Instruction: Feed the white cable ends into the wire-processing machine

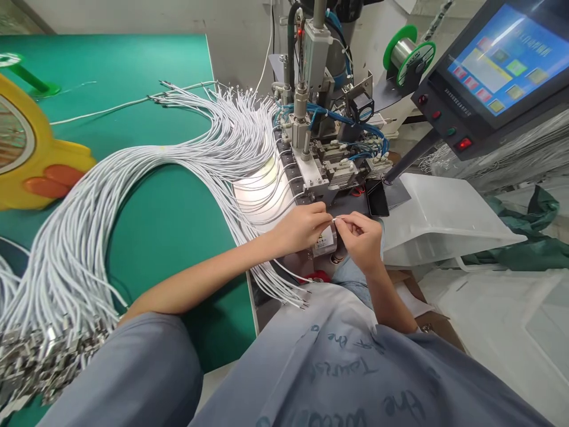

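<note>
My left hand [304, 226] and my right hand [361, 238] meet just in front of the soldering machine [306, 148], fingertips nearly touching. Between them shows the small whitish end of a white cable [335, 219]; both hands pinch it, and its exact tip is too small to make out. A large bundle of white cables [164, 155] curves over the green table to my left, several of its ends fanned along the machine's edge. More cable ends [302, 299] hang over the table edge below my left forearm. Metal connectors [53, 350] are massed at the bundle's other end.
A control screen [511, 59] on an arm stands at upper right, near a solder wire spool [406, 53]. White plastic bins [444, 207] are to my right. A yellow duck-shaped fan [57, 154] sits at the left on the green table [151, 237].
</note>
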Motion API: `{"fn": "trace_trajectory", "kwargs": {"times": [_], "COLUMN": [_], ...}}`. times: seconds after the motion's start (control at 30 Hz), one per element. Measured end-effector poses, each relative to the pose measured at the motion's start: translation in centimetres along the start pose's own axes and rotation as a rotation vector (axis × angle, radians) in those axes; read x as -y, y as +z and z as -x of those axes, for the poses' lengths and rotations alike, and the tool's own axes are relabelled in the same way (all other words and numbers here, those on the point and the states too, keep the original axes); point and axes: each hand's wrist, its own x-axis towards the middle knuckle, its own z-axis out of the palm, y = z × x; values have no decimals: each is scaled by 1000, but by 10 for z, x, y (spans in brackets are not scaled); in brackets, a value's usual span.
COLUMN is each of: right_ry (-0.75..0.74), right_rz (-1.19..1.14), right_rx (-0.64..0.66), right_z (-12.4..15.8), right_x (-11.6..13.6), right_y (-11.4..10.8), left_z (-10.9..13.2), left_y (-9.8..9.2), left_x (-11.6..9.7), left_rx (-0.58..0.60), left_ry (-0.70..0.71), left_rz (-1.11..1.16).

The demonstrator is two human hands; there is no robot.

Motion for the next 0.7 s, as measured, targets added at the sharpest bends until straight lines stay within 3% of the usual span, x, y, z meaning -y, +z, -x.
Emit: {"fn": "trace_trajectory", "kwargs": {"times": [0.1,0.27,0.4,0.5,0.7], "right_ry": [29,94,78,68,54], "right_rz": [-60,-227,-203,-257,-299], "right_rx": [43,-75,-161,-171,42], "right_z": [-3,-1,3,2,-10], "right_x": [-4,-8,-6,-4,-5], "right_y": [1,13,21,19,4], "left_z": [1,0,-1,-1,-2], "left_y": [2,3,5,6,1], "left_x": [1,-5,-9,-6,2], "left_rx": [-27,-146,-179,-199,-117], "left_ry": [18,-169,-229,-192,28], "left_rz": [-59,254,402,404,90]}}
